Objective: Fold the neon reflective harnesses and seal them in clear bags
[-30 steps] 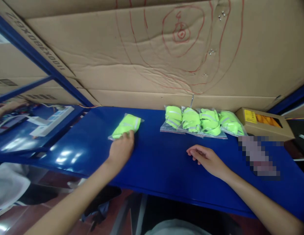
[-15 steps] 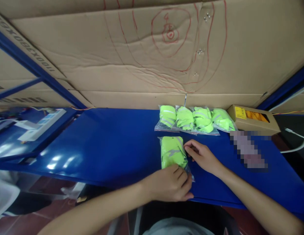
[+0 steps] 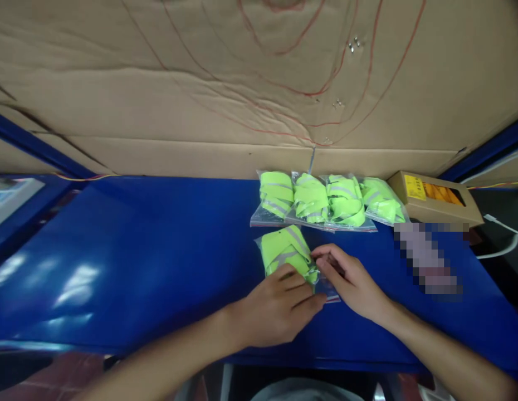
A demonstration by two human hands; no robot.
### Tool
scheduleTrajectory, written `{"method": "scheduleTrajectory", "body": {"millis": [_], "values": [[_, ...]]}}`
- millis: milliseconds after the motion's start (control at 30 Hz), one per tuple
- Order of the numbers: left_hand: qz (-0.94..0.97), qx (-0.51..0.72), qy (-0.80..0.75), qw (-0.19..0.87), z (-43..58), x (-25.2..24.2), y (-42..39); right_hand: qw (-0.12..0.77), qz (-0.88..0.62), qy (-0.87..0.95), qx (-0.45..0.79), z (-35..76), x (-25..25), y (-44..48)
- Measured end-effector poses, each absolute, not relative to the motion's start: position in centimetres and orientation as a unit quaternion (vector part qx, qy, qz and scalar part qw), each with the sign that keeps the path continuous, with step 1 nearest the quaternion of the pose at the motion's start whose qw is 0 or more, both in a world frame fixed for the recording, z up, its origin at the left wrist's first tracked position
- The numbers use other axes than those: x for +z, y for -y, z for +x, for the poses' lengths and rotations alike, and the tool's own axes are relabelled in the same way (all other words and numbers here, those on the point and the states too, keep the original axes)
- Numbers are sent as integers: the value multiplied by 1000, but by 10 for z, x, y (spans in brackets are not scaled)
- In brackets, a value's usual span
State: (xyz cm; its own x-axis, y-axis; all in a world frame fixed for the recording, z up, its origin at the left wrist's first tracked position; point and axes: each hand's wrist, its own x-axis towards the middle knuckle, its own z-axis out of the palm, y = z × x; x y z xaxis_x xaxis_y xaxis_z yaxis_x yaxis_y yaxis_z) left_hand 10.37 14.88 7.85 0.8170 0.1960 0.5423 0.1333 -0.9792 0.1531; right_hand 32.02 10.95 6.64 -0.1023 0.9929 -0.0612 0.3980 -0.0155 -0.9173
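One packet (image 3: 284, 248) is lying gripped by the curled left hand (image 3: 279, 306). The half-curled right hand (image 3: 355, 281) is touching it, hold unclear.

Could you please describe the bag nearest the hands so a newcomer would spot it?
On the blue table, find the row of four yellow-green bags by the cardboard wall. In front of this row lies the bag, the only one with the left hand and right hand at it.
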Motion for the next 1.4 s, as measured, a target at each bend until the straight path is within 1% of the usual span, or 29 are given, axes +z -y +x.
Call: {"method": "scheduleTrajectory", "body": {"millis": [133, 200, 267, 400, 467, 533, 600, 667, 733, 867, 967, 1033, 1100, 1133, 1200, 1300, 1400], "values": [[907, 291, -131, 274, 93, 101, -157, 362, -496, 665, 425, 326, 70, -97], [897, 276, -129, 319, 91, 104, -156, 368, -449, 693, 427, 328, 70, -91], [906, 276, -123, 297, 90, 102, -151, 373, -437, 702, 421, 328, 68, -87], [931, 292, -95, 197, 90, 98, -148, 386, -440, 726, 360, 321, 67, -82], [932, 291, -94, 194, 88, 101, -152, 387, -430, 744, 334, 318, 71, -81], [927, 280, -106, 226, 87, 104, -158, 390, -425, 754, 313, 317, 75, -83], [913, 258, -122, 291, 86, 106, -164, 423, -419, 753, 279, 317, 77, -86], [885, 240, -125, 378, 86, 106, -171, 467, -408, 742, 253, 317, 77, -89], [854, 223, -122, 454, 86, 105, -178, 488, -400, 731, 260, 316, 74, -91], [797, 216, -123, 550, 85, 106, -190, 480, -401, 731, 271, 311, 71, -88], [707, 252, -135, 647, 83, 106, -191, 467, -418, 754, 195, 308, 72, -83], [617, 269, -129, 728, 81, 105, -187, 475, -428, 759, 125, 308, 74, -81], [530, 270, -118, 795, 81, 103, -182, 482, -433, 756, 90, 310, 78, -82], [496, 268, -114, 818, 81, 102, -181, 474, -434, 760, 97, 312, 81, -83], [461, 260, -127, 839, 82, 99, -180, 443, -433, 770, 153, 315, 84, -87], [477, 245, -188, 823, 85, 94, -185, 426, -454, 745, 239, 316, 85, -93], [505, 223, -253, 794, 89, 87, -192, 409, -492, 722, 264, 313, 81, -97]]}}
